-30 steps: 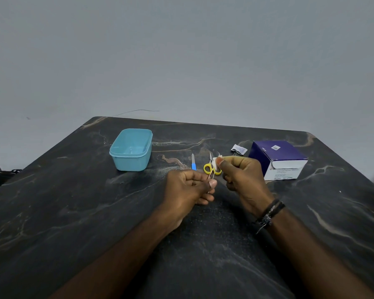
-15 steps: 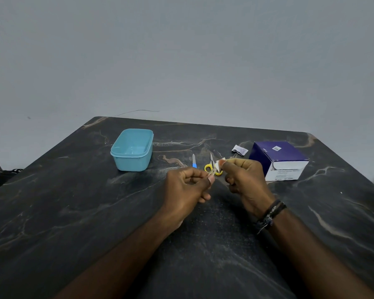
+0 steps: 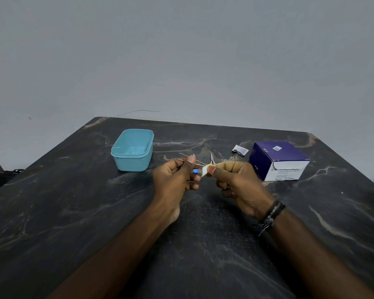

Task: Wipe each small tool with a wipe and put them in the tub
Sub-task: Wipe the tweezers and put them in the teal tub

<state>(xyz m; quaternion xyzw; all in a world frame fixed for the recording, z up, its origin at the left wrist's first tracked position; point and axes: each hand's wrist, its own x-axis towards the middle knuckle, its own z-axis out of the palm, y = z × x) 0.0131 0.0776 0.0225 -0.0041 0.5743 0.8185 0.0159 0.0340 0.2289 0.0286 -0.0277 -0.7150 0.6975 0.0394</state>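
**Over the desk: thin metal tool held in a wipe**

Above the middle of the dark marbled desk (image 3: 73, 212), both of my hands are raised and close together. My left hand (image 3: 174, 180) pinches a thin metal tool (image 3: 189, 159) between thumb and forefinger; it looks like tweezers, with two slim prongs running out past the fingers toward the tub (too fine to name with certainty). My right hand (image 3: 235, 182) is curled around a small white wipe (image 3: 204, 171), thumb pressed on top, and the wipe meets the near end of the tool just beside my left fingertips. A dark beaded band (image 3: 270, 214) sits on my right wrist.

Behind the hands, lying on the desk:

- Small scissors (image 3: 211, 161) with yellow handles, blades pointing away from me, mostly hidden by my right hand.
- A blue-handled tool (image 3: 195, 171), of which only a small patch shows between my hands.

Light blue tub (image 3: 125, 165): upright, lid off, on the desk to the left of my hands and a little farther back. It is near the prong tips but apart from them. I can make out nothing lying in it.

Right side of the desk: a purple and white box (image 3: 279, 160) stands closed, and a small white sachet (image 3: 239, 149) lies flat just to its left.
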